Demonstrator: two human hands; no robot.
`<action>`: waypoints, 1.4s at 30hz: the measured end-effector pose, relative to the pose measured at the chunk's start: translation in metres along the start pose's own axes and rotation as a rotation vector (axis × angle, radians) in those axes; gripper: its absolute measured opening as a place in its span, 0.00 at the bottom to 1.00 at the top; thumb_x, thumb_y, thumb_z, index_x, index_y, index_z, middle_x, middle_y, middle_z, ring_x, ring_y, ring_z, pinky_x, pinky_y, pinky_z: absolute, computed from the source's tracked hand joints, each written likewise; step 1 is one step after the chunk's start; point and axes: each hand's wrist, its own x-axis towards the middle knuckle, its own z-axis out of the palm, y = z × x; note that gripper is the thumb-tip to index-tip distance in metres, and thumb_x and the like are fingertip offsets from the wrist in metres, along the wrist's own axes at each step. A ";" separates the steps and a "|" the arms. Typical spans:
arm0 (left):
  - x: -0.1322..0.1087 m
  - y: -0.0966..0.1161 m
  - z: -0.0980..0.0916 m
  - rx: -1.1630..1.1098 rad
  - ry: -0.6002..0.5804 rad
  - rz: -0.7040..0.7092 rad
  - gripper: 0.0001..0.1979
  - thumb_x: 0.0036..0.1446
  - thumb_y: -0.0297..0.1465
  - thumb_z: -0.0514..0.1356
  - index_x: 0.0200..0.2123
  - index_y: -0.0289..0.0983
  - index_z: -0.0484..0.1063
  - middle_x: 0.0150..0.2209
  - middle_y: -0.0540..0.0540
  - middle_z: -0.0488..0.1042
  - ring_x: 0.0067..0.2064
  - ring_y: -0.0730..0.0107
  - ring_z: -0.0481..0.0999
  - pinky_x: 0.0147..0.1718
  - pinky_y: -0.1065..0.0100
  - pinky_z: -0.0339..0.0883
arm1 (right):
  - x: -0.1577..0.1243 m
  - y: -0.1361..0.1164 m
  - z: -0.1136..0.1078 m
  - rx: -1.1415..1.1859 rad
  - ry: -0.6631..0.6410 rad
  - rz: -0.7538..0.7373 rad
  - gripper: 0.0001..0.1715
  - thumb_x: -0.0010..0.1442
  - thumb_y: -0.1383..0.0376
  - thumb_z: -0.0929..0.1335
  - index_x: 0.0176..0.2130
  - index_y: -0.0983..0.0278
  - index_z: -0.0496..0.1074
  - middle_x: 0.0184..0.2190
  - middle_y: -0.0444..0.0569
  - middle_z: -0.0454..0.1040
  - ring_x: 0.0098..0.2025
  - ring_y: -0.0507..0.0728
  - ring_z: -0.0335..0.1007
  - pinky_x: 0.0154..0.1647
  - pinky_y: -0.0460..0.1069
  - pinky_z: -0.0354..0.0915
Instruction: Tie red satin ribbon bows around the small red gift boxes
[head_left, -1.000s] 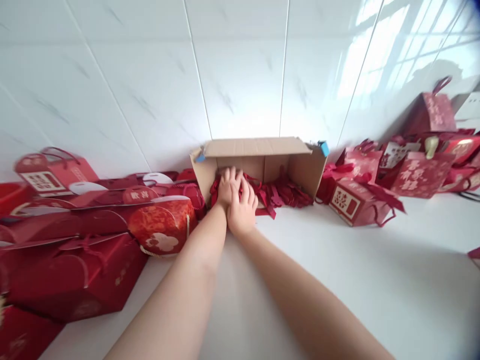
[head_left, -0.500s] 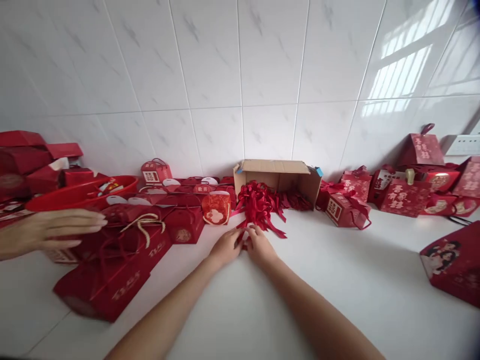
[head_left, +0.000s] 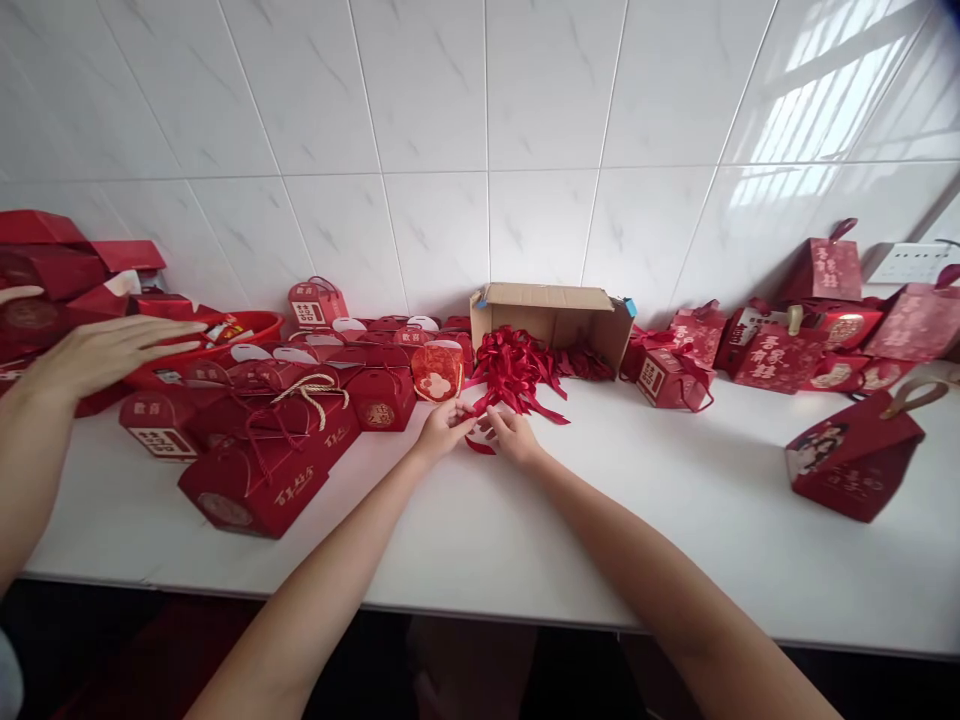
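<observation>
My left hand (head_left: 444, 428) and my right hand (head_left: 511, 434) are close together over the white table. Between them runs a short red ribbon (head_left: 481, 447), pinched in the fingers of both, its lower end hanging in a curve. Just beyond my hands, a heap of red ribbons (head_left: 517, 362) spills out of an open cardboard box (head_left: 551, 296) lying on its side. Left of my left hand stands a small orange-red pouch (head_left: 437, 372) with a pale figure on it.
Red gift boxes (head_left: 259, 480) crowd the left, with a red basin (head_left: 262, 322) behind. A co-worker's hand (head_left: 112, 355) reaches over them. More red boxes (head_left: 780, 345) stand at the right; one handled box (head_left: 855, 455) sits apart. The table edge (head_left: 495, 618) runs along the front.
The view has tilted down, bringing the table's front edge into sight. My hands have drawn slightly apart, and the ribbon between them now shows. The co-worker's hand has shifted over the basin.
</observation>
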 end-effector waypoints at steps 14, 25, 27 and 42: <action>-0.011 0.008 0.006 0.076 -0.153 0.024 0.09 0.51 0.33 0.56 0.32 0.35 0.73 0.27 0.48 0.74 0.26 0.72 0.71 0.27 0.70 0.65 | 0.003 0.011 -0.015 0.769 -0.108 0.105 0.16 0.44 0.59 0.74 0.29 0.64 0.68 0.31 0.44 0.74 0.34 0.52 0.70 0.39 0.47 0.63; -0.009 0.009 -0.007 0.287 0.095 0.155 0.10 0.52 0.24 0.51 0.38 0.37 0.66 0.39 0.44 0.71 0.40 0.67 0.71 0.42 0.66 0.66 | 0.007 0.014 -0.025 0.995 0.084 0.239 0.09 0.48 0.64 0.70 0.30 0.62 0.65 0.25 0.41 0.72 0.27 0.51 0.69 0.31 0.47 0.66; -0.006 0.006 -0.011 0.303 0.158 0.142 0.10 0.52 0.23 0.52 0.38 0.37 0.66 0.38 0.45 0.70 0.39 0.68 0.70 0.42 0.66 0.66 | 0.009 0.017 -0.028 1.013 0.126 0.249 0.08 0.48 0.65 0.69 0.30 0.62 0.65 0.26 0.41 0.72 0.26 0.51 0.68 0.29 0.47 0.67; 0.003 -0.017 -0.039 0.333 0.529 -0.047 0.07 0.48 0.23 0.56 0.34 0.38 0.65 0.27 0.50 0.70 0.32 0.69 0.72 0.37 0.66 0.66 | 0.010 0.036 -0.083 1.253 0.433 0.128 0.06 0.53 0.69 0.68 0.34 0.62 0.66 0.25 0.37 0.68 0.20 0.44 0.61 0.18 0.40 0.60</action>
